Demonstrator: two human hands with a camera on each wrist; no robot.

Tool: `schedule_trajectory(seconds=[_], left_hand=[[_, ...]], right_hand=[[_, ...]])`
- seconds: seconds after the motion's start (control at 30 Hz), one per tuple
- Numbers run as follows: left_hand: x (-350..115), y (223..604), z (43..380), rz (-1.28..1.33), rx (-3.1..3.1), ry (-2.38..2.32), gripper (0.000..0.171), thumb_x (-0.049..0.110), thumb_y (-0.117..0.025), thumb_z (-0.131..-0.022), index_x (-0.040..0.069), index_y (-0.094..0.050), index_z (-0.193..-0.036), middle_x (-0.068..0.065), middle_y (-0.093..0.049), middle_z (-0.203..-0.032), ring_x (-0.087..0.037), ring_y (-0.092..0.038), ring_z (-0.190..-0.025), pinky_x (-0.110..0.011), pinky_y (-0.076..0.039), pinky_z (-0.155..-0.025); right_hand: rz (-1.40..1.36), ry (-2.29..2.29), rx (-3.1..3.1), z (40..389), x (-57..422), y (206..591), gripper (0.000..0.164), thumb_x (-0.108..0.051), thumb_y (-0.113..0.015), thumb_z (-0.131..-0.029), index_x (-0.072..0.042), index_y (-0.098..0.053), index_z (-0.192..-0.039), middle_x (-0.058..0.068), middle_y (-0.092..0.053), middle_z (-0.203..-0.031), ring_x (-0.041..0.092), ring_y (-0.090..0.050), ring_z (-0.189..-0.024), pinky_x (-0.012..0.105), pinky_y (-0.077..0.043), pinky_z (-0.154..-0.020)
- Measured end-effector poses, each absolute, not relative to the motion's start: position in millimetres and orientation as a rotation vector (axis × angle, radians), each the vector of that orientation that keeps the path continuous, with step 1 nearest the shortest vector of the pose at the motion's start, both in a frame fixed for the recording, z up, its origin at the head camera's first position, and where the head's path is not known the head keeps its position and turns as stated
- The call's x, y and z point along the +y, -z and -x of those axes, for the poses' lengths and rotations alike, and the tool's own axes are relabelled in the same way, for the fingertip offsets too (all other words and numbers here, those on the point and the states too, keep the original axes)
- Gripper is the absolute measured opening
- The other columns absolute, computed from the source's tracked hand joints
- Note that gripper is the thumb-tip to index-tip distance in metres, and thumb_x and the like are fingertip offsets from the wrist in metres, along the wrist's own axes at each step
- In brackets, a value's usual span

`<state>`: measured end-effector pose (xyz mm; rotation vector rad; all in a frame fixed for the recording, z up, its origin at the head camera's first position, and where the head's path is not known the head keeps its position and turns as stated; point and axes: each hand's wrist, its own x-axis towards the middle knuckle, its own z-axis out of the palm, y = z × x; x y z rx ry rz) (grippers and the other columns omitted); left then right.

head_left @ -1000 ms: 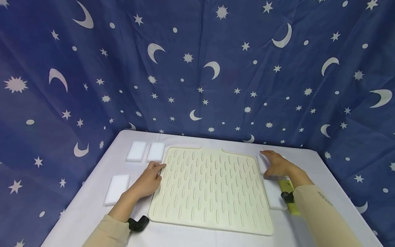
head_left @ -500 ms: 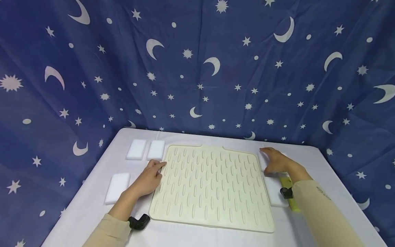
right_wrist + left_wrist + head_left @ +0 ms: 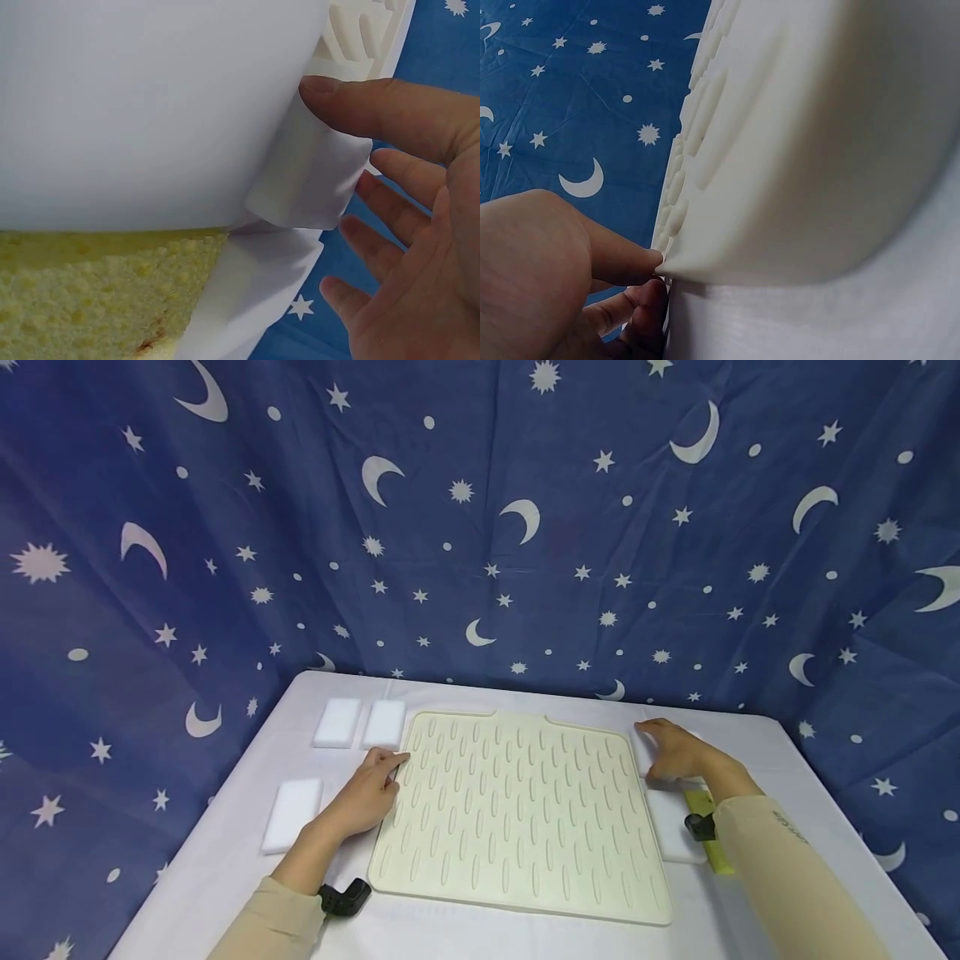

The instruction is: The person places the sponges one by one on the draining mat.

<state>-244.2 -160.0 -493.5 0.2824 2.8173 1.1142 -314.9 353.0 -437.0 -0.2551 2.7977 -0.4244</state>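
Note:
A cream drying mat [image 3: 517,814] with raised oval ribs lies flat in the middle of the head view. My left hand [image 3: 371,797] pinches its left edge; the left wrist view shows the thumb tip [image 3: 649,261] at the mat's edge and curled fingers just below. On the right side, my right hand [image 3: 678,752] reaches over a white sponge [image 3: 647,752] beside the mat, fingers spread. In the right wrist view its thumb [image 3: 360,105] lies by that white block, with the fingertips near the far side. The hand covers much of the block.
A second white sponge [image 3: 673,827] and a yellow sponge [image 3: 722,856] lie below the right hand. To the left of the mat are three white sponges [image 3: 337,722]. All rest on a white-covered table [image 3: 450,935]. A blue curtain [image 3: 480,527] stands behind.
The head view has shifted slightly. Both hands, the mat and the sponges keep their places.

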Motion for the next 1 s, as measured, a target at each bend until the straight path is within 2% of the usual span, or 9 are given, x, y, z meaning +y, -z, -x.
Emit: schedule_trajectory(seconds=[0.4,0.77,1.0], left_hand=[[-159,494,244,-0.283,2.818,-1.107,0.051,0.006,-0.048,-0.103,0.003,-0.047,-0.154,-0.014,-0.046,-0.139,-0.02,-0.052,-0.101,-0.04,-0.043,-0.093],[-161,492,245,-0.287,2.794,-1.129,0.051,0.007,-0.048,-0.104,0.003,-0.046,-0.155,-0.015,-0.045,-0.14,-0.019,-0.052,-0.1,-0.037,-0.044,-0.089],[-160,492,245,-0.285,2.806,-1.106,0.051,0.007,-0.048,-0.104,0.004,-0.046,-0.155,-0.015,-0.045,-0.142,-0.02,-0.053,-0.102,-0.039,-0.043,-0.091]], right_hand=[[0.226,0.383,2.779,317,354,437,0.106,-0.015,-0.089,-0.069,0.002,-0.034,-0.159,0.031,-0.024,-0.164,0.054,-0.027,-0.149,0.069,-0.024,-0.119],[0.311,0.38,2.799,316,355,423,0.105,-0.012,-0.088,-0.066,0.005,-0.037,-0.156,0.033,-0.027,-0.161,0.056,-0.03,-0.145,0.07,-0.029,-0.117],[0.302,0.388,2.795,312,354,418,0.103,-0.012,-0.088,-0.068,0.003,-0.038,-0.157,0.031,-0.027,-0.162,0.057,-0.028,-0.145,0.073,-0.027,-0.115]])
